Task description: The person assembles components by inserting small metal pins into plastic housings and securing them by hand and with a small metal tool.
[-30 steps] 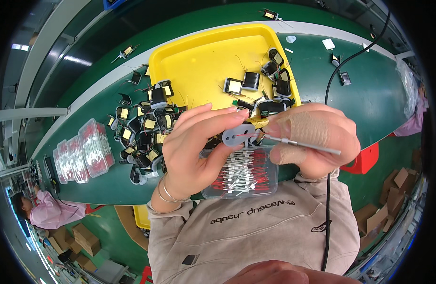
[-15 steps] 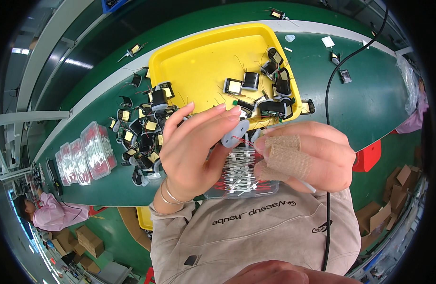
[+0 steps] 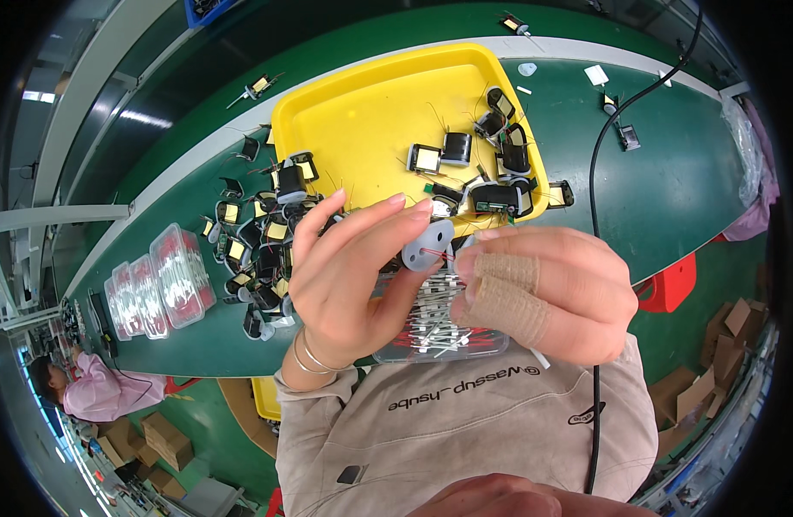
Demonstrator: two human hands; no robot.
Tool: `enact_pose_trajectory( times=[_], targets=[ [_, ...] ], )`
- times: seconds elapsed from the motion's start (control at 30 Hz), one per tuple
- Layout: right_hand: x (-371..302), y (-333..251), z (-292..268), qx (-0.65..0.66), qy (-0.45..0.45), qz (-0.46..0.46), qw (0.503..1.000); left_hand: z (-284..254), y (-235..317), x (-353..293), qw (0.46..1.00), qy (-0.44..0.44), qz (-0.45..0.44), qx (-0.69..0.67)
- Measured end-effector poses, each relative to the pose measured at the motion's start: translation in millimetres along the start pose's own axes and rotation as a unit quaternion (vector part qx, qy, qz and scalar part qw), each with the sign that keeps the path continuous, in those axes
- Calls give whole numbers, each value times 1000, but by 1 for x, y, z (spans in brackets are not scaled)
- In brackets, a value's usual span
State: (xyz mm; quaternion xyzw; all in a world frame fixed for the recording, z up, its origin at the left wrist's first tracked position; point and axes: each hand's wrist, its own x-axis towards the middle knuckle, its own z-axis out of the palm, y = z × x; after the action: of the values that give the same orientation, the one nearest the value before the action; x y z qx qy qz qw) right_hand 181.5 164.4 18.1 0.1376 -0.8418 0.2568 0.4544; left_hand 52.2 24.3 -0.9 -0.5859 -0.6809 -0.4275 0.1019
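Over green tabletop (image 3: 672, 189), hands (image 3: 349, 284) (image 3: 560, 293) pinch grey disc (image 3: 428, 242) (left) and red wires (image 3: 438, 253) (right).

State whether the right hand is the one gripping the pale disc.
No, the left hand pinches the pale disc, while red wires run from it to the right hand.

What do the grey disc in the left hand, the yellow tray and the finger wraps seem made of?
Grey disc: probably matte moulded plastic; even colour, clean holes.
Yellow tray: likely smooth plastic; rounded, moulded rim.
Finger wraps: seemingly matte cloth tape; rough, ribbed texture.
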Motion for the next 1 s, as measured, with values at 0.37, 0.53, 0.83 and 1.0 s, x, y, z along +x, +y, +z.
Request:
enact_pose_trajectory(
  times=[0.37, 0.53, 0.83, 1.0],
  targets=[
    [0, -2, -1, 0, -2, -7, 1000, -1, 1, 0, 1000, 12, 4, 11],
    [0, -1, 0, 2, 11, -13, 1000, -1, 2, 0, 1000, 12, 4, 15],
    [0, -3, 0, -6, 2, -12, 1000, -2, 1, -1, 1000, 10, 9, 22],
    [-2, 1, -1, 0, -10, -12, 1000, -1, 1, -1, 1000, 12, 9, 23]
  ],
)
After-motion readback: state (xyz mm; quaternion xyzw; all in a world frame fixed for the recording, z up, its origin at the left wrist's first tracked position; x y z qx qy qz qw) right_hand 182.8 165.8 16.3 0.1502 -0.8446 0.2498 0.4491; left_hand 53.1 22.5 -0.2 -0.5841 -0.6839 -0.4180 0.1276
